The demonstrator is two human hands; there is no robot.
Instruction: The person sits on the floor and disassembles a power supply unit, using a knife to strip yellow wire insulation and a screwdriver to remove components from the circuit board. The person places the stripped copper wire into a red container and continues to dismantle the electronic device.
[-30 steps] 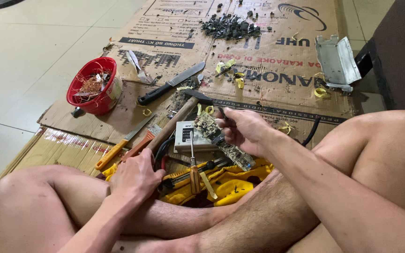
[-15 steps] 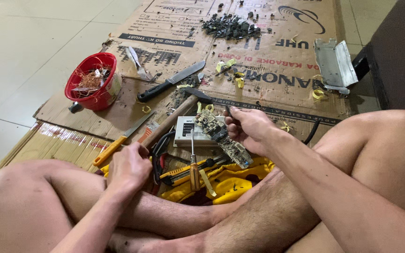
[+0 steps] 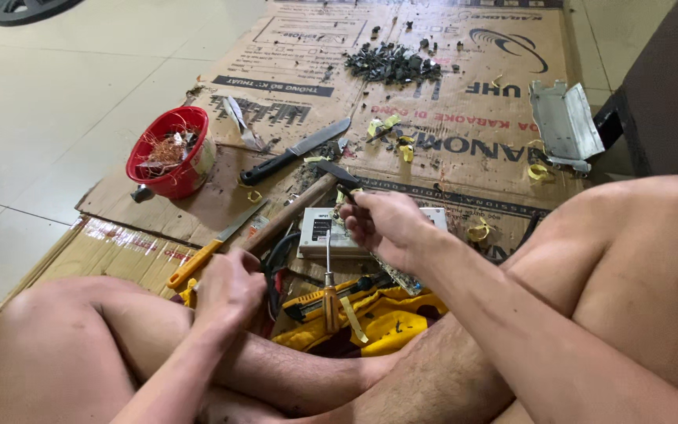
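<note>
My left hand (image 3: 229,286) is closed around the lower end of a wooden-handled hammer (image 3: 296,208). The hammer's dark head (image 3: 340,177) is just above my right hand. My right hand (image 3: 382,224) grips a green circuit board (image 3: 402,279) that slants down towards my lap. Under the hand lies a white plastic box (image 3: 314,233). A screwdriver with an orange handle (image 3: 328,279) lies between my hands on a yellow cloth (image 3: 390,322).
I sit cross-legged on flattened cardboard (image 3: 464,157). A red bowl of wire scraps (image 3: 168,153) stands at the left. A black-handled knife (image 3: 292,153), a yellow-handled tool (image 3: 198,263), a pile of dark parts (image 3: 394,63) and a bent metal plate (image 3: 566,122) lie around.
My left hand's fingers, spread a second ago, have closed into a fist on the hammer handle. My right hand has stayed on the circuit board, shifting slightly left.
</note>
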